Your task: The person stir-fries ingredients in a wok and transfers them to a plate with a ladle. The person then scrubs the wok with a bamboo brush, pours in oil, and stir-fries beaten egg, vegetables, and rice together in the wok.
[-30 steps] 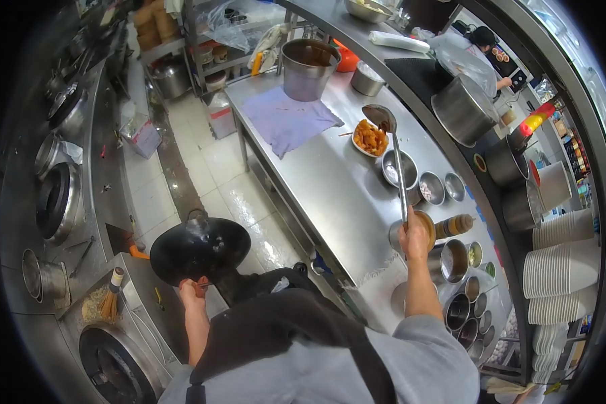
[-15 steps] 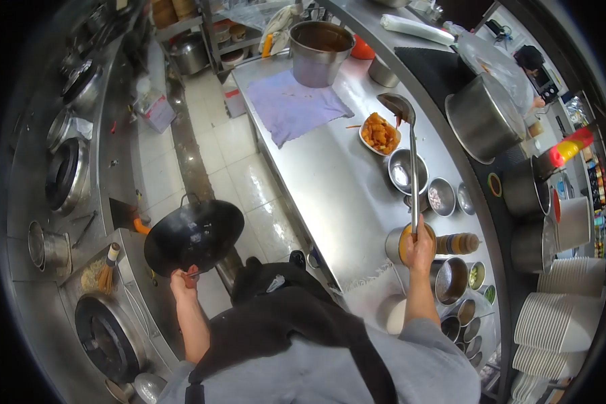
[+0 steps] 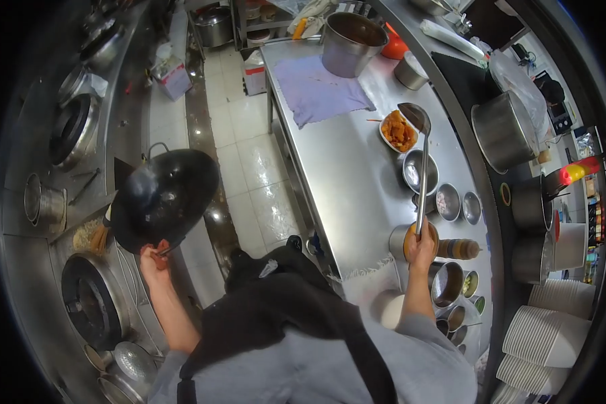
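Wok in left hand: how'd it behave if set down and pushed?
Likely stiff: the wok shows no sag, held at one edge by the left hand. Probably apt to rock, given its rounded sides. May feel heavy, its bulk extending beyond that grip.

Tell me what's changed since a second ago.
The left hand has swung the wok left, away from the table, so it now partly hides the brush. Neither hand took or released anything. The right hand still holds the ladle near the food; the cloth hasn't moved.
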The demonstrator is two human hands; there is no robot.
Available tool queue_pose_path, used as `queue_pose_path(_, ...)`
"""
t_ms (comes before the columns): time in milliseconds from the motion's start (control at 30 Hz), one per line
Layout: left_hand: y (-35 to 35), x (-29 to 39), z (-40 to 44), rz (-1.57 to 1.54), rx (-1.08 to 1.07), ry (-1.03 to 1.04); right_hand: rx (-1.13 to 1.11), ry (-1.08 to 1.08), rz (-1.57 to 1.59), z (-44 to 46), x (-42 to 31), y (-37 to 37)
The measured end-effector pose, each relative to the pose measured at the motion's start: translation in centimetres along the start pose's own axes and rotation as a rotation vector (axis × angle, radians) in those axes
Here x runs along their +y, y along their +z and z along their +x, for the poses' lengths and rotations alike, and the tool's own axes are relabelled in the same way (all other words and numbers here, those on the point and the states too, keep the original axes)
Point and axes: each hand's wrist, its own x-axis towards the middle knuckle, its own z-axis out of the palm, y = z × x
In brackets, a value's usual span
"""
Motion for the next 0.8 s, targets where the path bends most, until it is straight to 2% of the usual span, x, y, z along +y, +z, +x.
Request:
queue_pose_path(33,-0.2,1.2,-0.8,-0.033,-0.062,0.027,0.055,-0.028,0.054,0.1,-1.0,0.1)
queue_pose_path(100,-1.3,3.4,-1.9,-0.037,-0.055,0.024,0.108,-0.073,0.108,0.1,-2.3,0.7)
queue_pose_path(167,-0.9,6.3,-4.7,-0.003,-0.018,0.047,-0.038,0.25,0.208,-1.8,-2.7,1.7)
queue_pose_path(200,-2.1,7.6,-5.1,-0.003,-0.009,0.038,-0.047,0.248,0.199,-1.9,-3.9,1.3)
queue_pose_path(267,-5.4,9.6,-6.2,-0.1,-0.127,0.128,-0.177,0.511,0.41,-1.1,-6.9,0.3)
queue_pose_path(300,-6.1,10.8,-7.6,-0.106,-0.112,0.124,-0.189,0.502,0.401,-1.7,-6.9,1.3)
queue_pose_path(367,-6.6,13.4,-10.3,-0.083,-0.02,0.21,0.025,0.259,0.278,-3.8,-6.1,3.5)
queue_pose_path(400,-7.5,14.4,-10.6,-0.076,-0.016,0.204,0.017,0.265,0.272,-3.7,-6.9,3.4)
queue_pose_path(467,-9.6,16.2,-11.2,-0.135,0.01,0.346,-0.082,0.362,0.158,-2.2,-9.6,2.9)
queue_pose_path(533,-12.9,17.6,-10.9,-0.17,-0.022,0.356,0.016,0.201,0.098,-2.9,-7.2,6.4)
queue_pose_path(600,-14.8,18.4,-11.2,-0.223,0.068,0.472,0.257,0.101,0.064,-3.7,-7.3,7.9)
queue_pose_path(633,-16.5,19.1,-11.3,-0.239,0.076,0.485,0.249,0.101,0.061,-3.0,-7.8,7.5)
queue_pose_path(667,-18.1,19.6,-11.4,-0.23,0.08,0.48,0.119,0.307,0.198,-1.8,-8.2,6.8)
queue_pose_path(733,-20.6,20.0,-11.8,-0.328,0.116,0.544,-0.013,0.494,0.342,-1.0,-10.1,6.3)
queue_pose_path(800,-25.0,20.0,-11.8,-0.333,0.115,0.551,0.107,0.366,0.098,-2.6,-12.2,6.3)
